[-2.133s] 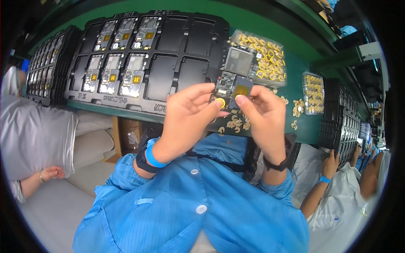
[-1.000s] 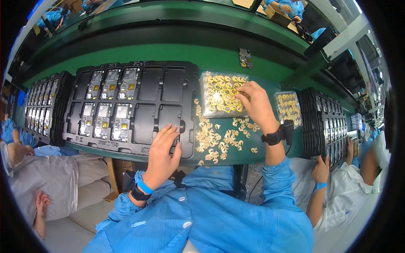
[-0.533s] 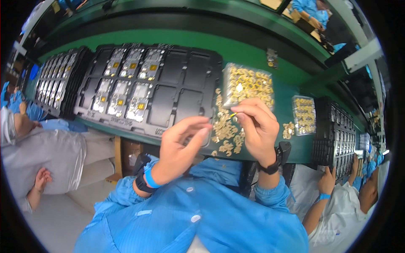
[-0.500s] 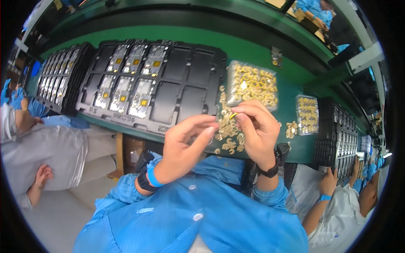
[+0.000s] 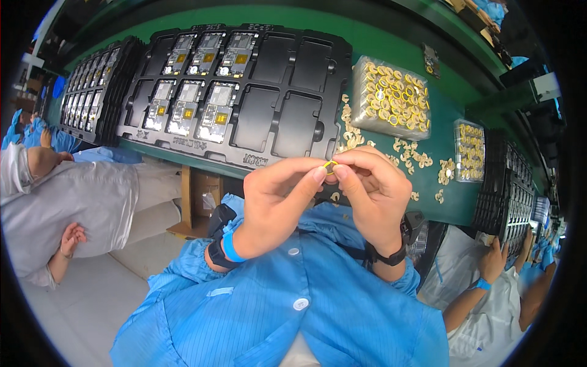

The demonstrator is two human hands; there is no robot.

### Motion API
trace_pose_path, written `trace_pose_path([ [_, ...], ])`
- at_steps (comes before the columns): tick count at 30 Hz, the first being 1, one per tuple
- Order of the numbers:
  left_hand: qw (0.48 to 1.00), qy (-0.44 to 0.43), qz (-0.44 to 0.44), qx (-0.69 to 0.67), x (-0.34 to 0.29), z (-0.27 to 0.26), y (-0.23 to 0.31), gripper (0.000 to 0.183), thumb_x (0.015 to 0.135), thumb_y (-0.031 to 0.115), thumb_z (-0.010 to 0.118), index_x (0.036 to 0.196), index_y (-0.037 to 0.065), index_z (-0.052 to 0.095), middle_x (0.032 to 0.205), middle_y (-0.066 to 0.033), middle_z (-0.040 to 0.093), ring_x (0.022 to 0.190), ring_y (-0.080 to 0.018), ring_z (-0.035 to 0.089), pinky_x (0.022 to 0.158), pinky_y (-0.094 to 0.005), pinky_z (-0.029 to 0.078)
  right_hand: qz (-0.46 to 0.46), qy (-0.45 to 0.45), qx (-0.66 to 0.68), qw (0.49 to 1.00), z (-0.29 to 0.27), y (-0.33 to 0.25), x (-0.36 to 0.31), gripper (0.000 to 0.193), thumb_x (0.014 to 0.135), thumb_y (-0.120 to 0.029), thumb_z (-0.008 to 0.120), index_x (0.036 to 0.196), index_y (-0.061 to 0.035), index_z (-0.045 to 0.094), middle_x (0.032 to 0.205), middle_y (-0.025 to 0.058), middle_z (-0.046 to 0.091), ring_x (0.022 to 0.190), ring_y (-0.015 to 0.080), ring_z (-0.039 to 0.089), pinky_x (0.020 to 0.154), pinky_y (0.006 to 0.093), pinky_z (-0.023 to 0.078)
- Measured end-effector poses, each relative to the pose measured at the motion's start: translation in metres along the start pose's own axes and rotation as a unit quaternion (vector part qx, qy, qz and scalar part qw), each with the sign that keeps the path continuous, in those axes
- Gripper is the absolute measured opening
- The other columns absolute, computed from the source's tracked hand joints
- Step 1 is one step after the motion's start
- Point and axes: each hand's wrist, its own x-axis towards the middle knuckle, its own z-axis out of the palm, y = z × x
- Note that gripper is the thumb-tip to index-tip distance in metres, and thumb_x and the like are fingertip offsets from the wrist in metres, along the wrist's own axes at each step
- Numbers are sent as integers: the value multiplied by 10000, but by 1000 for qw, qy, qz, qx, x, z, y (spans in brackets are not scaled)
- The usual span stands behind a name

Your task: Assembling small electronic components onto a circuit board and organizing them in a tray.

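A small yellow-rimmed ring point(image 5: 330, 164) is held up between my two hands, over the table's near edge. My left hand point(image 5: 276, 189) pinches its left side between thumb and forefinger. At its other side my right hand point(image 5: 374, 186) pinches it the same way; those fingertips nearly meet. Beyond my hands stands a clear plastic tray point(image 5: 422, 125) full of similar yellow rings. Small pale curved pieces point(image 5: 406, 150) lie scattered around it. To the left, a black compartment tray point(image 5: 244, 157) holds several circuit boards point(image 5: 219, 107); its right-hand pockets are bare.
A stack of black trays point(image 5: 92, 92) with boards stands far left, another black stack point(image 5: 498, 177) at right. Beside the latter is a smaller clear tray of rings point(image 5: 469, 150). A single board point(image 5: 431, 60) lies at the back. Co-workers' arms point(image 5: 474, 287) flank me on both sides.
My left hand has come right and now grips the ring along with my right hand. The ring has turned to show its round opening. My view has shifted, so the table sits higher.
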Motion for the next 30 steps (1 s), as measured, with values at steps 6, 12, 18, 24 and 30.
trace_pose_path([
  [6,998,-32,-17,56,3,-10,2,154,1062,36,664,1159,-50,747,1018,-76,791,942,-102,718,825,-261,571,-21,-17,-60,998,-3,-3,2,149,969,59,728,1114,87,745,1014,141,727,912,165,742,776,269,606],
  [12,999,-26,-17,-15,4,-12,-4,161,1060,62,674,1152,-47,748,1004,-81,791,944,-98,714,818,-264,571,18,-14,28,999,3,-3,-1,160,966,70,724,1125,78,732,1014,120,706,906,153,737,767,265,599],
  [18,997,-31,-29,67,7,-14,9,124,1045,33,680,1104,-39,762,1014,-95,776,934,-125,710,831,-279,575,50,-60,-49,996,-7,2,1,87,1010,-15,699,1074,44,701,975,103,684,867,148,711,734,269,562],
  [24,993,-64,-42,94,14,-29,2,162,1033,62,717,1155,-42,744,1005,-83,801,952,-115,744,837,-267,599,26,-101,-132,986,-8,-1,6,86,1013,-43,698,1052,32,713,947,104,698,845,157,711,713,279,549],
  [30,994,67,-74,-34,11,-15,-1,179,1023,22,716,1180,-61,734,1062,-124,796,975,-147,757,835,-276,622,101,1,-2,995,12,8,-7,82,974,-8,746,1047,20,723,976,63,686,831,92,689,694,240,529],
])
